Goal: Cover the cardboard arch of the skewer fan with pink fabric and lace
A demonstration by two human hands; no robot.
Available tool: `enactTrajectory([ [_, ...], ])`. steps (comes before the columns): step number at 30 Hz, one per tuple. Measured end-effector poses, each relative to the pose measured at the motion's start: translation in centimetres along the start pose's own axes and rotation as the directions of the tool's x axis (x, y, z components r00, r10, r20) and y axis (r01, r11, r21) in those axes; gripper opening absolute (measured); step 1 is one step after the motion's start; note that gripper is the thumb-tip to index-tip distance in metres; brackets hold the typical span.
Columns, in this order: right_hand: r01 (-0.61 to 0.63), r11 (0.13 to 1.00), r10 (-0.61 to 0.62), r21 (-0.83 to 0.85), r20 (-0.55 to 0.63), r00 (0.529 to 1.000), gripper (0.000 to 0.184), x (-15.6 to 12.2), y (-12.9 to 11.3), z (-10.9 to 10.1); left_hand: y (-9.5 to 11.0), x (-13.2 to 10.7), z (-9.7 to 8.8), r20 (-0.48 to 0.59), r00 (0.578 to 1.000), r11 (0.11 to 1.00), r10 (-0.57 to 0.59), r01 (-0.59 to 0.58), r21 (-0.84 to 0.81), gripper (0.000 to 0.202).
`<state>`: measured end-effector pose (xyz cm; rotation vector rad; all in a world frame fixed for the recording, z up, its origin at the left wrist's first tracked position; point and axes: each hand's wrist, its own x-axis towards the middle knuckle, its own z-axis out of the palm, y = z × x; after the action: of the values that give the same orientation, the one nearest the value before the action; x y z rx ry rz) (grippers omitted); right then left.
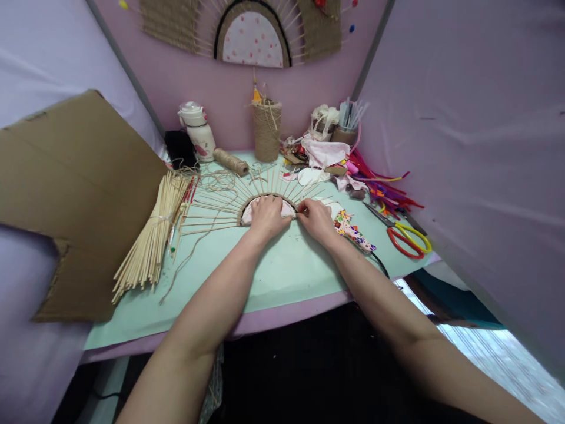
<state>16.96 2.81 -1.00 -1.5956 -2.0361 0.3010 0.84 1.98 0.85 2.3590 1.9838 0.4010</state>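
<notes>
A half-round craft piece (247, 206) lies on the mint-green table top (286, 271), with thin wooden sticks fanning out from its jute-rimmed, dotted fabric centre. My left hand (266, 217) rests on that centre with its fingers curled down over it. Just to the right, my right hand (315, 218) pinches at the piece's right edge, fingertips together against my left hand. What the pinch holds is too small to make out.
A bundle of wooden sticks (152, 232) lies at the left beside a big cardboard sheet (75, 194). At the back stand a bottle (198, 132), a twine spool (231, 161) and a jute-wrapped cup (266, 131). Red and yellow scissors (404, 235), pipe cleaners (384, 188) and fabric scraps (353, 231) lie at the right.
</notes>
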Motion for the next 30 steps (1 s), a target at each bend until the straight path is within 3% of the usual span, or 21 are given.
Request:
enactTrajectory([
  [12,0.006,1.0,-0.006,-0.007,0.005,1.0,0.004,0.1,-0.3,-0.1,0.0,0.0,-0.1,-0.001,1.0,1.0,0.007,-0.007,-0.011,0.034],
  [20,0.003,1.0,-0.003,-0.007,-0.031,1.0,0.009,-0.8,0.2,-2.8,-0.7,-0.1,-0.8,0.045,0.997,0.998,0.068,-0.067,-0.012,0.029],
  [25,0.036,0.999,-0.036,-0.034,0.007,0.999,0.011,-0.5,0.4,-3.4,-4.4,0.2,-2.7,0.12,0.991,0.983,0.055,-0.033,-0.18,0.047],
  [30,0.106,0.994,-0.106,0.014,0.022,0.994,0.017,-0.5,-0.8,-2.2,-8.5,-1.6,-3.8,0.108,0.994,0.972,-0.011,0.036,-0.232,0.04],
])
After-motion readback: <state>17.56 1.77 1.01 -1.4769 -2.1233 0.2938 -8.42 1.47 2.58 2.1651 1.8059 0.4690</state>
